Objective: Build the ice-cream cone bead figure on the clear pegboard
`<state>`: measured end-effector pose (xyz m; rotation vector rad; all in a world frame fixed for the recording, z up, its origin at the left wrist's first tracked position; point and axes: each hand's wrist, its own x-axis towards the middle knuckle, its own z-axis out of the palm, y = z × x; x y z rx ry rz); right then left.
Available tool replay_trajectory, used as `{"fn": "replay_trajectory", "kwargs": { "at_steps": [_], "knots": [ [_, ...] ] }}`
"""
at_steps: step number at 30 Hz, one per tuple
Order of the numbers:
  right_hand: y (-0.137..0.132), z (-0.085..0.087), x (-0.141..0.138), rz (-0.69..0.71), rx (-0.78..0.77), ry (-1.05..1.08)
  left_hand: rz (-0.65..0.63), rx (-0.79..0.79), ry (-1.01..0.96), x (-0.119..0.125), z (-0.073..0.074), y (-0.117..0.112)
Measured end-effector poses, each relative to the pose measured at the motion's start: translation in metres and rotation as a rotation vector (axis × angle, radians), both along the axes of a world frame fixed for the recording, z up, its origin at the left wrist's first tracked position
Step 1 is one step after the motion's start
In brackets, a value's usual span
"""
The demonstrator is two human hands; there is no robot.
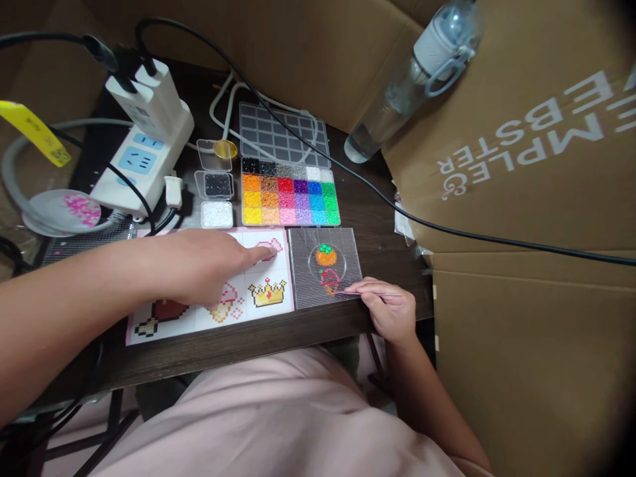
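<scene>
My left hand (pixel 211 262) lies over the pattern sheet (pixel 199 328), its index finger stretched out onto a pink drawing (pixel 275 245) in the top right square. A crown picture (pixel 268 293) shows below that finger, and the hand partly covers an ice-cream picture (pixel 226 310). My right hand (pixel 390 306) grips thin pink tweezers (pixel 352 293) at the right edge of the clear pegboard (pixel 304 295). The tweezer tips reach the cone of a bead ice cream (pixel 330 281). Above it on the board is an orange bead fruit (pixel 326 255) with a green top.
Behind the sheet stands an open bead box (pixel 293 194) with many colours. Small boxes of white beads (pixel 216 214) and black beads (pixel 217 185) sit beside it. A power strip (pixel 139 159), a water bottle (pixel 397 99), a black cable (pixel 358 173) and cardboard walls (pixel 527 331) surround the table.
</scene>
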<state>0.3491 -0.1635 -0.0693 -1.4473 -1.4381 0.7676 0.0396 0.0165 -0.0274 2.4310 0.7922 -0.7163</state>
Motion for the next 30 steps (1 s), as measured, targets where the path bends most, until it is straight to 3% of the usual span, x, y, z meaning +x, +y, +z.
{"fn": "replay_trajectory", "kwargs": {
  "at_steps": [11, 22, 30],
  "knots": [
    [0.001, 0.000, 0.001, -0.044, -0.004, 0.011, -0.016, 0.014, -0.004, -0.003, -0.007, 0.002],
    [0.000, -0.010, 0.006, -0.113, 0.063, 0.176, -0.032, -0.014, 0.033, 0.003, 0.018, -0.004],
    [0.004, -0.010, 0.004, -0.123, 0.084, 0.204, -0.047, -0.013, 0.010, 0.002, 0.018, -0.004]
  ]
}}
